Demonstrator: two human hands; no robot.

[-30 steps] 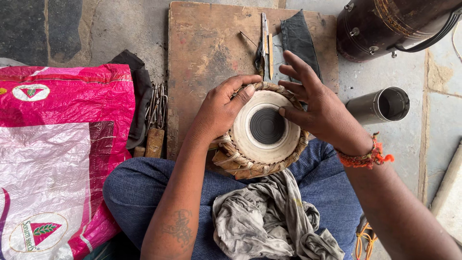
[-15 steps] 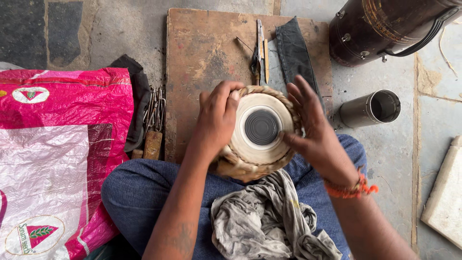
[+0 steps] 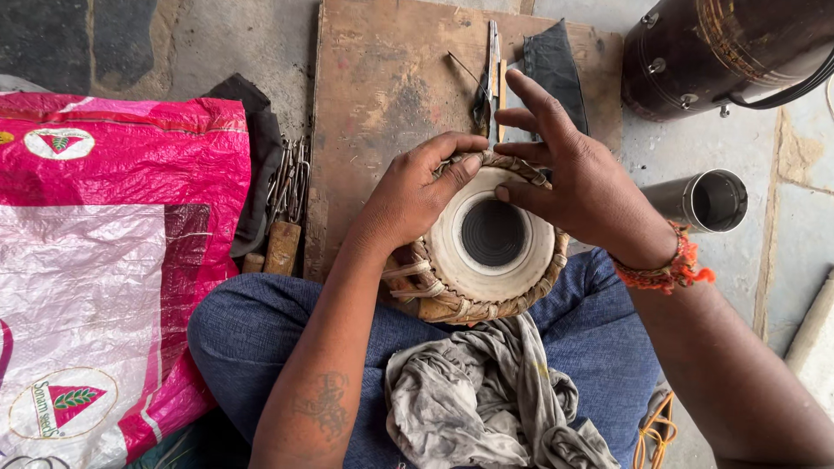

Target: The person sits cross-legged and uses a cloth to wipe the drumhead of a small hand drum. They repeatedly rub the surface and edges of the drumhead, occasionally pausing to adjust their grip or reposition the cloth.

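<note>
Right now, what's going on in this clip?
A person sits cross-legged with a small hand drum resting in their lap. The left hand grips the drum's laced rim on its left side, while the right hand lies over the far right edge, thumb on the pale skin near the black centre patch. A crumpled grey cloth lies on the lap below. Ahead is a wooden board with hand tools, and a metal cylinder lies to the right.

You have one small drum point(image 3: 493, 252) under two hands, left point(image 3: 408, 195) and right point(image 3: 578, 187). One grey rag point(image 3: 486, 399) lies at 6 o'clock, one pink sack point(image 3: 104, 252) at 9, one metal tube point(image 3: 704, 201) at 3, one dark drum point(image 3: 721, 52) at 1. The wooden-handled tools point(image 3: 282, 217) look like two or three.
</note>
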